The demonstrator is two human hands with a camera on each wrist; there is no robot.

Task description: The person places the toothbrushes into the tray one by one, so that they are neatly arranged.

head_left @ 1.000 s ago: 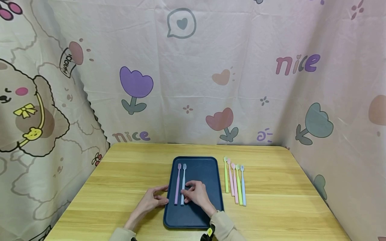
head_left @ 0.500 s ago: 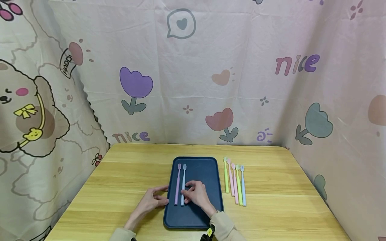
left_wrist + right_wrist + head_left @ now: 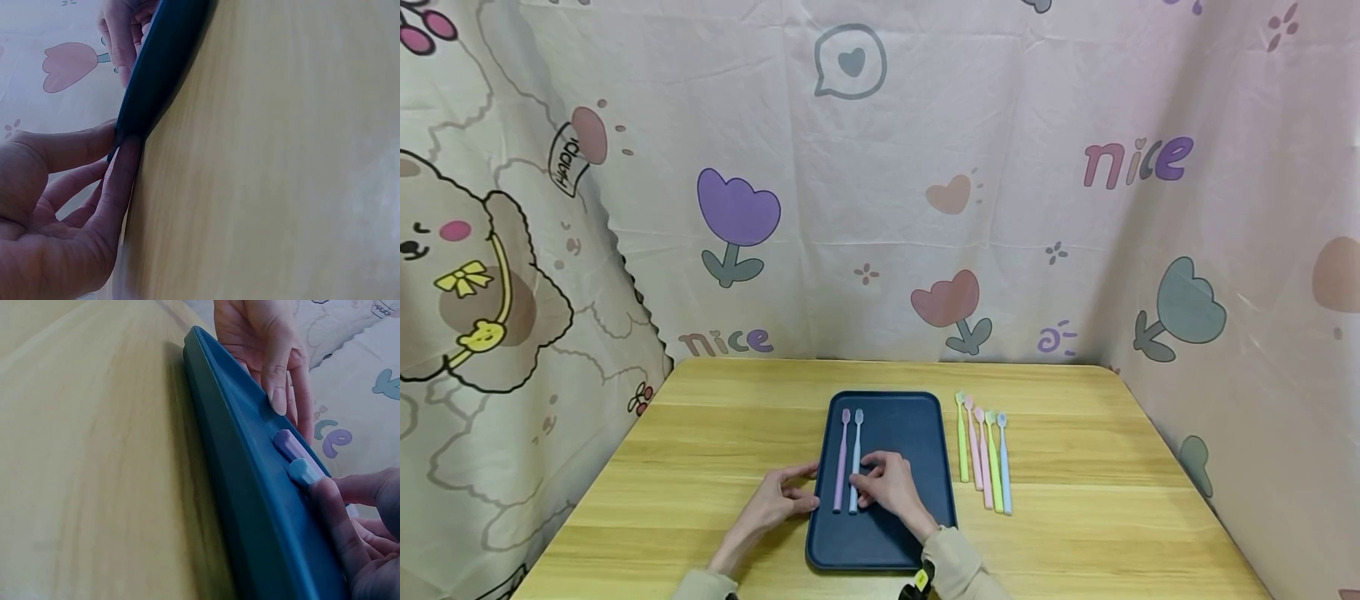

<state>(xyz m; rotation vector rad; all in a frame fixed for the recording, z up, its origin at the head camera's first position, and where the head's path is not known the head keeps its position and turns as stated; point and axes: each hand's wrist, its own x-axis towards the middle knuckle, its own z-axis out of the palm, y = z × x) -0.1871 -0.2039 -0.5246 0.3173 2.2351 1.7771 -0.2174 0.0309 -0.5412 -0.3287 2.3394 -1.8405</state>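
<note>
In the head view a dark blue tray (image 3: 910, 433) lies on the table with two toothbrushes inside, side by side. The left one is a purple toothbrush (image 3: 841, 467). To its right is a light blue toothbrush (image 3: 857, 442), whose handle my right hand (image 3: 891, 487) pinches between thumb and finger. The handle ends of the purple toothbrush (image 3: 294, 447) and the blue toothbrush (image 3: 302, 472) show in the right wrist view. My left hand (image 3: 775, 498) holds the tray's left edge, thumb at the rim and fingers against the outer side, as the left hand (image 3: 81, 212) shows in its wrist view.
Right of the tray, several toothbrushes lie on the wooden table (image 3: 1075, 467): green (image 3: 962, 442), pink (image 3: 975, 446) and blue (image 3: 1004, 467) among them. Patterned cloth (image 3: 865, 192) hangs behind the table and along both sides.
</note>
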